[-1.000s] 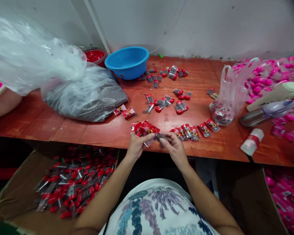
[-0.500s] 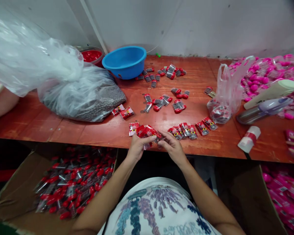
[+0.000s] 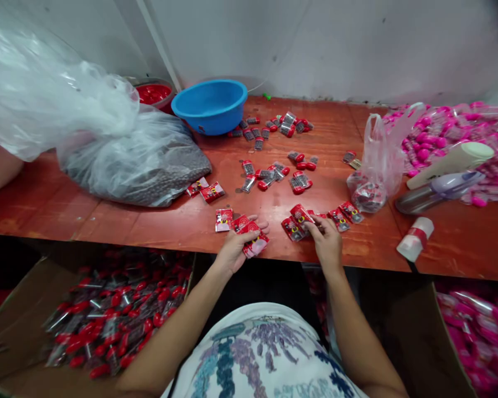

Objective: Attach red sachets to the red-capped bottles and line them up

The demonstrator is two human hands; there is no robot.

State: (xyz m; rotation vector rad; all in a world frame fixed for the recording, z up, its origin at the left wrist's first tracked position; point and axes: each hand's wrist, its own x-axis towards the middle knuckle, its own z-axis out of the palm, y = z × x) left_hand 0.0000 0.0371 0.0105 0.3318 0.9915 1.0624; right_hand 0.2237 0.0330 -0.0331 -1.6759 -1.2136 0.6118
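In my left hand (image 3: pixel 234 247) is a small fan of red printed packets (image 3: pixel 252 235), held above the table's front edge with the thumb across them. My right hand (image 3: pixel 327 243) pinches one red packet (image 3: pixel 302 214) with a dark lower part, over a row of similar packets (image 3: pixel 292 228) on the table. More packets of that row (image 3: pixel 345 215) lie just beyond my right fingers, partly hidden by them. A single packet (image 3: pixel 223 220) lies flat beside my left hand, and two others (image 3: pixel 205 189) lie near a plastic bag of dark beads (image 3: pixel 149 166).
A blue basin (image 3: pixel 209 108) stands at the back. Small red-capped containers (image 3: pixel 274 174) are scattered mid-table. To the right are a knotted clear bag (image 3: pixel 373 182), a white roll (image 3: pixel 415 239) and pink-capped pieces (image 3: pixel 435 138). Below the left edge, a carton (image 3: pixel 20 331) holds red-capped tubes.
My hands have come apart. The right hand has moved right to the packet row with one packet, while the left keeps the fanned packets. The view has shifted slightly.
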